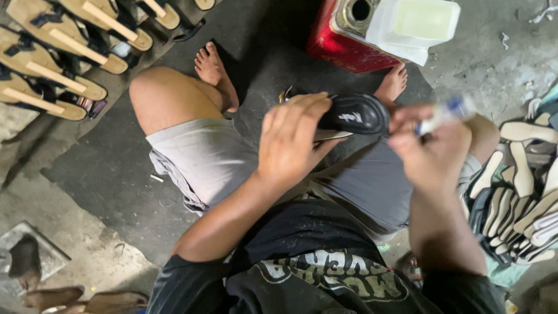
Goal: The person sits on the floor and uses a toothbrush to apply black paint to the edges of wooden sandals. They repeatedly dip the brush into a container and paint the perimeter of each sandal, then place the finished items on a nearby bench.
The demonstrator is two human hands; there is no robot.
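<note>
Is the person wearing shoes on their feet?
No, both bare feet rest on the dark concrete floor, while the left hand holds a black sandal strap piece.

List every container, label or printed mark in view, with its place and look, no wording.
Red metal can: top centre on the floor, boxy, round opening on top.
White plastic jug: on the can, squarish, translucent.
White mark: on the black sandal strap in the left hand.
Shirt print: pale, on black.

A shoemaking workshop: unfinished sandals (64,52) lined on the concrete floor (99,174), stacked soles (523,197) alongside.
</note>
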